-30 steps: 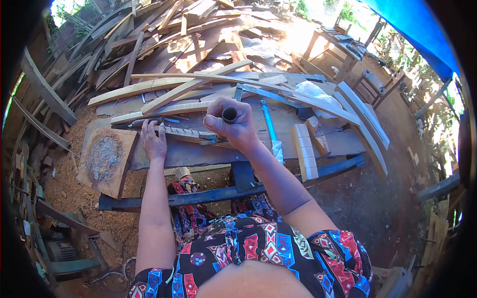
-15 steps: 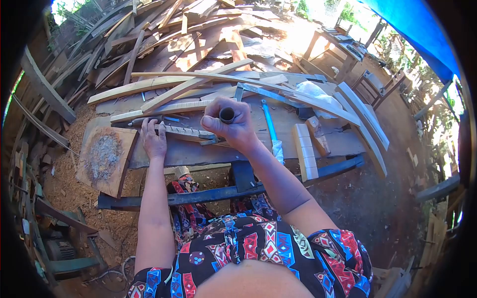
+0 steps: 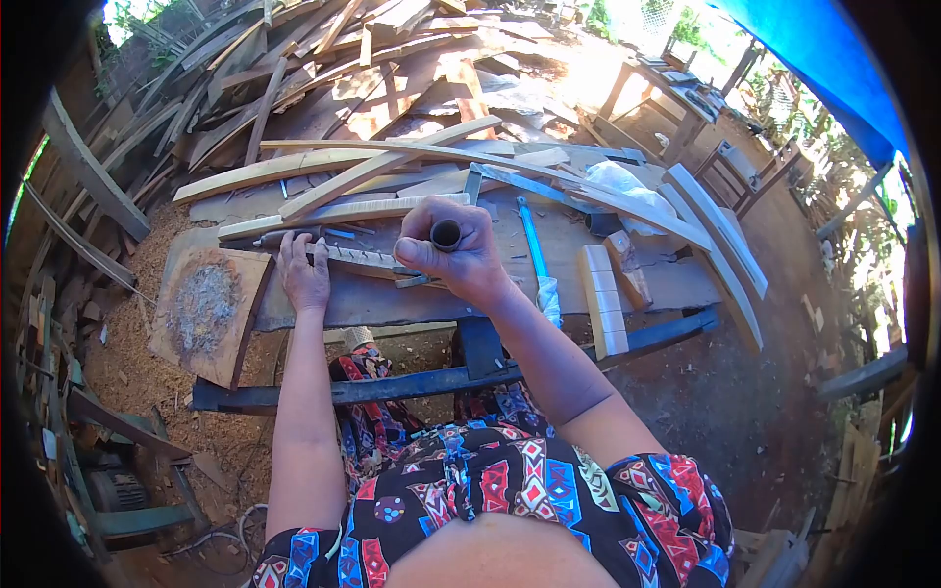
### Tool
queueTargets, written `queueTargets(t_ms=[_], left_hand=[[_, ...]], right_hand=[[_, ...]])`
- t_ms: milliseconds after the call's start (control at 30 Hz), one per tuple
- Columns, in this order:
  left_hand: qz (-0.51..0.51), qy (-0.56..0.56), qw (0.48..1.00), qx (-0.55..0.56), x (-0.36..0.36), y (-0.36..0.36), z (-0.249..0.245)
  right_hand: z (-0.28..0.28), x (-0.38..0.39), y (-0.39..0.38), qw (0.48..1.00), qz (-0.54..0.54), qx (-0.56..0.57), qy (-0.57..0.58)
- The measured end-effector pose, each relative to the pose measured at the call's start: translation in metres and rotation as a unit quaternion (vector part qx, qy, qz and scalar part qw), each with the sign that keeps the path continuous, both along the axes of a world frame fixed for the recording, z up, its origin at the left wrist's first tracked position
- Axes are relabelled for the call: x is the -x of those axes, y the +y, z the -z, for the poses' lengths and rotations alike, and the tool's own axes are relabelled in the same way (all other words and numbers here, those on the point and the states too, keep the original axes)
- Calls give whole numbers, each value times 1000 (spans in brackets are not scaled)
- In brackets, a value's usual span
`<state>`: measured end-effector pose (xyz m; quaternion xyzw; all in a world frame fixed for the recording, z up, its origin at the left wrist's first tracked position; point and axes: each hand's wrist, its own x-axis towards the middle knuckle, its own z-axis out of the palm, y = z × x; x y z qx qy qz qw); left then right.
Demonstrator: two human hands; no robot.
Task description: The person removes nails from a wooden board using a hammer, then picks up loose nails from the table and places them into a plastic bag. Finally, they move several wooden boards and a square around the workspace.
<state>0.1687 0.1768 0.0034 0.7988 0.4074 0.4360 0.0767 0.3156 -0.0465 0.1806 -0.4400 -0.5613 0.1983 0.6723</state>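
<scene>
A short wooden strip with several dark marks or notches (image 3: 363, 257) lies on the workbench (image 3: 372, 304). My left hand (image 3: 302, 274) is closed on its left end, fingertips over the top edge. Above the strip's right end, my right hand (image 3: 456, 250) is wrapped round a dark, round-ended handle (image 3: 446, 234) that points up at the camera. The tool's lower part is hidden under my fist. Beside my left fingertips lies a dark, slender tool (image 3: 284, 235).
Long pale strips (image 3: 392, 167) cross the bench's far side. A blue bar (image 3: 532, 240), a scored pale block (image 3: 601, 299) and a rough block (image 3: 627, 269) lie right. A hollowed wood slab (image 3: 250, 314) stands left. Scrap wood (image 3: 323, 88) is heaped beyond.
My right hand and the handle have shifted very slightly, with the handle's end a little lower and to the left. My left hand holds the strip in the same place.
</scene>
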Motion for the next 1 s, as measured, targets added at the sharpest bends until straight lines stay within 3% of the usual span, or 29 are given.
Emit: queueTargets(t_ms=[300, 500, 667, 1000], left_hand=[[-4, 3, 1000, 16, 0, 0, 0], [-7, 4, 1000, 14, 0, 1, 1], [-2, 1, 1000, 16, 0, 0, -1], [-8, 2, 1000, 13, 0, 2, 3]], right_hand=[[2, -5, 0, 1000, 1, -19, -6], [0, -7, -2, 998, -32, -13, 54], [-7, -10, -3, 997, 20, -6, 74], [-3, -20, 5, 994, 19, -14, 110]])
